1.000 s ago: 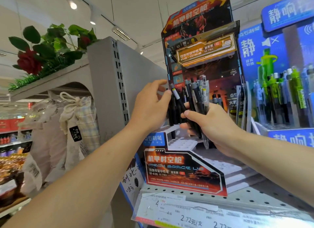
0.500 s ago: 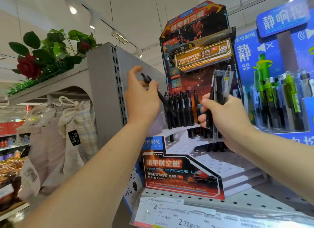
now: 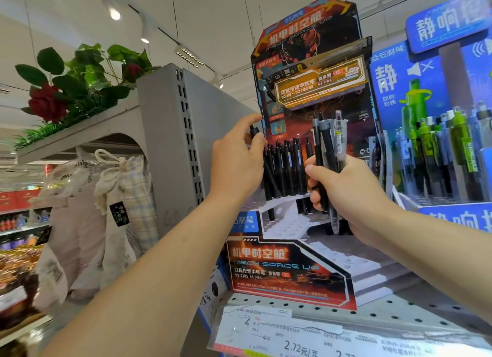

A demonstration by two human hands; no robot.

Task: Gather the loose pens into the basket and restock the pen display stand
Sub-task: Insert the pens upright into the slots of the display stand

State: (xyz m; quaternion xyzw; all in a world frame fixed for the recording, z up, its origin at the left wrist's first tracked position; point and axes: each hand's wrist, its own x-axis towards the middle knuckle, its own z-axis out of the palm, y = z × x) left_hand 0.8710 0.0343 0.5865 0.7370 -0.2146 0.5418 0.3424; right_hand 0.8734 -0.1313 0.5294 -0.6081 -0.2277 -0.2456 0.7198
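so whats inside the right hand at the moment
The right hand grips a bundle of pens, mostly black and one clear, whose tops stick up above the fingers. The palm covers their middles, so the exact count cannot be told.

Brightly and evenly lit from above by ceiling track spotlights (image 3: 115, 12) and a rectangular LED panel (image 3: 189, 56), both blown out to white. Soft, faint shadows only, under the forearms and beneath the shelf arch at left. Pale glare across the blue sign (image 3: 447, 21) at upper right and on the plastic price strip (image 3: 292, 340) at the bottom. Strong wide-angle bending toward the edges, with the grey shelf upright (image 3: 165, 133) leaning inward. Slight softness on the left hand (image 3: 237, 162) and right hand (image 3: 346, 194); small print on the pen display stand (image 3: 290, 271) smeared; far-left goods hazy and out of focus.
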